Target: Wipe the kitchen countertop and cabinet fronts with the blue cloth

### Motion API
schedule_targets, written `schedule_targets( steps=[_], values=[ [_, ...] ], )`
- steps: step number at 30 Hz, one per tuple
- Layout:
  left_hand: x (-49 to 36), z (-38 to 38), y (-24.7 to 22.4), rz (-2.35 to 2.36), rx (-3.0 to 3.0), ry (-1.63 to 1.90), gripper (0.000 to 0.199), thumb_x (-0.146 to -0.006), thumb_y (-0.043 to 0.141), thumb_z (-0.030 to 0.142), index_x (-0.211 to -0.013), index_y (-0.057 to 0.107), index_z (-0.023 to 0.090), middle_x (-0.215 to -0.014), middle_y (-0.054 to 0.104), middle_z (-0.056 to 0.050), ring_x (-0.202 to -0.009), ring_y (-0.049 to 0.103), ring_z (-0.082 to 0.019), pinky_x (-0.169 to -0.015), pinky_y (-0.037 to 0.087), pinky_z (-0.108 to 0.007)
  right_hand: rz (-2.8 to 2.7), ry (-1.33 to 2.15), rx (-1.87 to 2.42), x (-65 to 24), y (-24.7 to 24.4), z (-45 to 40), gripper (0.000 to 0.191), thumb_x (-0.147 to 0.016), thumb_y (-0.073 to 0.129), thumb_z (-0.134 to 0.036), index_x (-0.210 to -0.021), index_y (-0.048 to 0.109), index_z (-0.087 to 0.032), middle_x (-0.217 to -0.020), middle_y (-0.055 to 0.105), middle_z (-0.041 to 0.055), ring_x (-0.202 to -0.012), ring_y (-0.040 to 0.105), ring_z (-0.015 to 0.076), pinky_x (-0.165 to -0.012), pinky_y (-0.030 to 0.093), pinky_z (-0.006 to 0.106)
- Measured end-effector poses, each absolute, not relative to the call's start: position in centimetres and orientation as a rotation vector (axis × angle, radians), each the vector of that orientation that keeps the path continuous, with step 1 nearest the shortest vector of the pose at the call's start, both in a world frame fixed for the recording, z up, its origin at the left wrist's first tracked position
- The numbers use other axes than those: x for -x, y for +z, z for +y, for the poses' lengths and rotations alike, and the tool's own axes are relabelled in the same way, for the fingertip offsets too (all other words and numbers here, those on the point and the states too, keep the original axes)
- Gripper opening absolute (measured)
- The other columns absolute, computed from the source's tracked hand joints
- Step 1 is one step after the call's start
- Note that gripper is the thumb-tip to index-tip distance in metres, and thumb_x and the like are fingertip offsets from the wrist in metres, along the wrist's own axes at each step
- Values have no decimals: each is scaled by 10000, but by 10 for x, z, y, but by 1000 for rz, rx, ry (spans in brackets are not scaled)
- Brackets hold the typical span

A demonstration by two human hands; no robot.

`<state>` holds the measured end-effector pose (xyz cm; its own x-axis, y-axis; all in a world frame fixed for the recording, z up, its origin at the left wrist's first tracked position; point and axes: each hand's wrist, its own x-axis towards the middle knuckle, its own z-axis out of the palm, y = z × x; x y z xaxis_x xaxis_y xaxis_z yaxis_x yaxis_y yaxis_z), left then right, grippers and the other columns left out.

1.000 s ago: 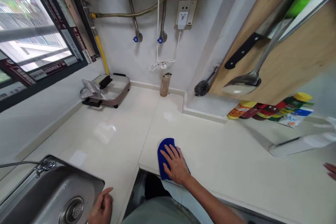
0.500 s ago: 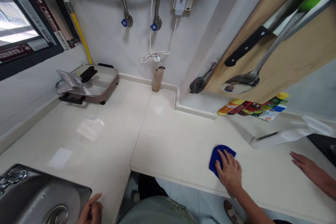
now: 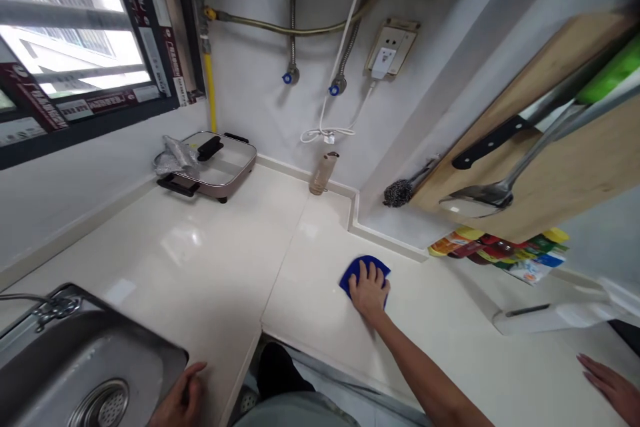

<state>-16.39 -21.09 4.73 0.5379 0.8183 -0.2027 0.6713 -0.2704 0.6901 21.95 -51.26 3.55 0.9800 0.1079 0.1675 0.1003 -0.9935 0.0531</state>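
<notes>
Keeping the blue cloth [image 3: 354, 267] flat on the countertop [image 3: 310, 293], in the head view, calls for even pressure through palm and fingertips, with no edge folded under. The cloth lies right of the countertop's inside corner, between its front edge and the wall upstand [image 3: 393, 240]. The right hand [image 3: 369, 293] presses from above, fingers spread and slightly bent, forearm angled over the front edge. The left hand [image 3: 183, 403], partly cropped beside the sink [image 3: 150, 360], appears loosely curled; whether it grips anything cannot be determined.
</notes>
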Motion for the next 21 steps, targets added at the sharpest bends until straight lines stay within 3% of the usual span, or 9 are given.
schedule_targets(
  steps=[5,12,17,21],
  values=[
    [163,-221,44,1044,-2093,534,421,-836,443,475,-965,747,213,-550,637,27,-496,600,-164,-545,452,-262,543,216,-3102,-205,48,-400,612,-981,302,-424,-1545,338,-190,-1608,291,148,-1453,232,358,-1157,168,600],
    [169,-228,46,986,-2108,672,366,-893,421,376,-945,732,190,-579,631,19,-479,554,-148,-519,409,-259,1198,103,-3056,-107,61,-274,617,-960,380,-407,-1538,360,-192,-1620,272,149,-1477,206,381,-1170,108,620],
    [171,-231,45,978,-2106,703,342,-908,414,339,-933,723,195,-564,598,26,-477,524,-147,-516,383,-259,1830,4,-2847,-39,65,-256,644,-960,428,-475,-1544,345,-217,-1632,244,138,-1486,203,374,-1190,106,613],
    [171,-231,46,951,-2104,718,333,-914,413,333,-924,717,196,-590,606,23,-482,519,-142,-536,392,-258,2216,-15,-2607,-32,60,-282,628,-956,466,-455,-1547,328,-291,-1643,236,75,-1497,199,332,-1210,128,594]
  ],
)
